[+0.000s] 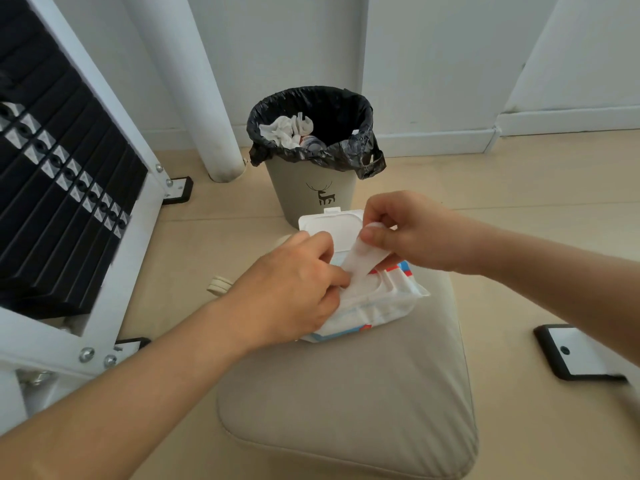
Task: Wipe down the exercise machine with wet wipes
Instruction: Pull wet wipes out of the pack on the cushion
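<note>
A white pack of wet wipes (377,306) with blue and red print lies on the far end of a beige padded seat (349,403). Its plastic lid (329,225) stands flipped up. My left hand (291,289) presses down on the pack beside the opening. My right hand (412,233) pinches a white wet wipe (360,261) that stretches up out of the opening. The exercise machine (65,188), a white frame with a stack of black weight plates, stands at the left.
A grey bin (311,188) with a black liner and crumpled wipes inside stands just beyond the seat. A white post (207,98) rises behind it on the left. A black-edged white foot plate (581,355) lies on the floor at the right.
</note>
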Demonstrator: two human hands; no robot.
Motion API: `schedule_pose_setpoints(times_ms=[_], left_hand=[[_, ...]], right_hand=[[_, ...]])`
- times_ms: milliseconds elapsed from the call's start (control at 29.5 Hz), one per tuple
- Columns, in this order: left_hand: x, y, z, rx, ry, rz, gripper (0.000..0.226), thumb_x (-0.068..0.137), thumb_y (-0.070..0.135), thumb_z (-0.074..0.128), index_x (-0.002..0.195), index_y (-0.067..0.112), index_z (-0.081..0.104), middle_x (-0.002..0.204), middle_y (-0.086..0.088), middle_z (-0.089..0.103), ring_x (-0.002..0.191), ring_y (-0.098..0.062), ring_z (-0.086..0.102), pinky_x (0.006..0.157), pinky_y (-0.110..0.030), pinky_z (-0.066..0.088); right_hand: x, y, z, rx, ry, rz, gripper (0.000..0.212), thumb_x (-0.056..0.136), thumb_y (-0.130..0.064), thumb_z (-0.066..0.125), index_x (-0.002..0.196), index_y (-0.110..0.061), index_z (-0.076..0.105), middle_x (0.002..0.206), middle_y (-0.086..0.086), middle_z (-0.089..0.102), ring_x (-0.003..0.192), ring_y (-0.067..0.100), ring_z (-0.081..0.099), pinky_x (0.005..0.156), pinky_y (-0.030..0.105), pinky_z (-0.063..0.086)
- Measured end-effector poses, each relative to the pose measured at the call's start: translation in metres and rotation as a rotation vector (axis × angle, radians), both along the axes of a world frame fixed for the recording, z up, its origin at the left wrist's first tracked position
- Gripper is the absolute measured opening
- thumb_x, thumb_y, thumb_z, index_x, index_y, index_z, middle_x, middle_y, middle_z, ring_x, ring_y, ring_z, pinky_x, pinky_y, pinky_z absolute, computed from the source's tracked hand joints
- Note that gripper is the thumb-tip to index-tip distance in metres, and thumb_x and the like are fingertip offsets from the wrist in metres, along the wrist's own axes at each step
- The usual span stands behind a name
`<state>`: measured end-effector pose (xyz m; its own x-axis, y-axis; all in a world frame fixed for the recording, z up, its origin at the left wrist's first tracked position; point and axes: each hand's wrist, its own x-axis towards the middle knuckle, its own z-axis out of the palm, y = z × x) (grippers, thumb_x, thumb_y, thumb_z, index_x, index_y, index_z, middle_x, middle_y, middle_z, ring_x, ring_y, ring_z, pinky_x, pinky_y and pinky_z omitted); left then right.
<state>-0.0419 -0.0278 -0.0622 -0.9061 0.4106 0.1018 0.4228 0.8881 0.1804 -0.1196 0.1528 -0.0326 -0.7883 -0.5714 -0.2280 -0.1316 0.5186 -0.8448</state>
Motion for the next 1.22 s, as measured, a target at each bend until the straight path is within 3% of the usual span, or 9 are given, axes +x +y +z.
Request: schedule_pose_setpoints(times_ms=[135,305,440,542,677,812,914,1015,1218], left_hand=[[0.001,0.005,0.013,-0.197,-0.095,0.042,0.037,0.090,0.038,0.033,0.114,0.037,0.061,0.104,0.006,0.039,0.104,-0.015,0.037,0.067,-0.028,0.034],[0.002,0.011,0.015,-0.306,-0.085,0.018,0.029,0.090,0.038,0.036,0.111,0.032,0.056,0.100,0.008,0.028,0.104,-0.015,0.032,0.067,-0.029,0.029],[-0.004,0.003,0.013,0.082,-0.145,0.099,0.033,0.079,0.052,0.044,0.094,0.037,0.070,0.096,0.013,0.044,0.095,-0.011,0.046,0.075,-0.029,0.044],[-0.004,0.011,0.017,0.467,-0.114,0.278,0.017,0.076,0.050,0.069,0.080,0.035,0.074,0.087,0.011,0.054,0.074,-0.003,0.050,0.065,-0.023,0.043],[-0.010,0.026,0.015,0.396,-0.058,0.367,0.023,0.070,0.057,0.073,0.060,0.038,0.064,0.071,0.016,0.055,0.070,0.000,0.047,0.070,-0.030,0.041],[-0.012,0.018,0.011,0.618,-0.184,0.436,0.025,0.074,0.031,0.080,0.055,0.032,0.063,0.048,0.024,0.055,0.047,0.002,0.046,0.048,-0.012,0.033],[-0.010,0.010,0.008,0.710,-0.221,0.452,0.017,0.072,0.025,0.080,0.062,0.032,0.068,0.055,0.025,0.060,0.052,0.002,0.051,0.055,-0.013,0.040],[-0.011,0.008,0.010,0.870,-0.281,0.425,0.003,0.075,0.032,0.077,0.075,0.030,0.076,0.074,0.012,0.072,0.072,-0.013,0.066,0.069,-0.034,0.053],[-0.013,0.011,0.013,0.860,-0.186,0.342,0.014,0.072,0.021,0.084,0.077,0.022,0.071,0.074,0.007,0.070,0.071,-0.012,0.065,0.064,-0.026,0.052]], right_hand=[[0.000,0.005,-0.004,-0.096,-0.126,-0.058,0.017,0.098,-0.009,0.053,0.081,-0.007,0.055,0.085,0.017,0.066,0.076,0.025,0.070,0.078,0.040,0.061],[0.001,0.006,-0.007,-0.058,-0.098,-0.079,0.021,0.098,-0.015,0.055,0.079,-0.007,0.054,0.085,0.019,0.066,0.077,0.027,0.072,0.079,0.041,0.060],[0.003,0.005,-0.008,-0.121,-0.161,-0.149,0.023,0.096,-0.020,0.058,0.077,-0.007,0.054,0.084,0.020,0.068,0.068,0.022,0.071,0.074,0.036,0.061],[0.005,0.000,-0.009,-0.175,-0.218,-0.193,0.036,0.093,-0.026,0.064,0.063,-0.009,0.054,0.070,0.014,0.070,0.069,0.027,0.070,0.081,0.044,0.058],[0.007,-0.007,-0.010,-0.157,-0.202,-0.201,0.050,0.089,-0.040,0.064,0.075,0.008,0.066,0.077,0.022,0.072,0.067,0.025,0.069,0.084,0.047,0.058],[-0.002,0.009,0.005,-0.125,-0.376,-0.002,0.047,0.085,-0.040,0.062,0.100,0.004,0.070,0.102,0.016,0.074,0.094,0.018,0.071,0.091,0.037,0.055],[-0.007,0.017,0.005,-0.115,-0.347,0.029,0.016,0.088,-0.015,0.066,0.094,-0.004,0.074,0.102,0.014,0.073,0.095,0.017,0.069,0.093,0.037,0.054],[-0.005,0.012,0.001,-0.120,-0.299,0.023,0.007,0.088,-0.015,0.067,0.086,-0.010,0.072,0.086,0.007,0.073,0.084,0.012,0.068,0.093,0.040,0.052],[-0.004,0.009,0.000,-0.201,-0.255,0.024,0.029,0.070,-0.023,0.074,0.093,-0.006,0.073,0.087,0.016,0.071,0.080,0.016,0.065,0.091,0.039,0.053]])
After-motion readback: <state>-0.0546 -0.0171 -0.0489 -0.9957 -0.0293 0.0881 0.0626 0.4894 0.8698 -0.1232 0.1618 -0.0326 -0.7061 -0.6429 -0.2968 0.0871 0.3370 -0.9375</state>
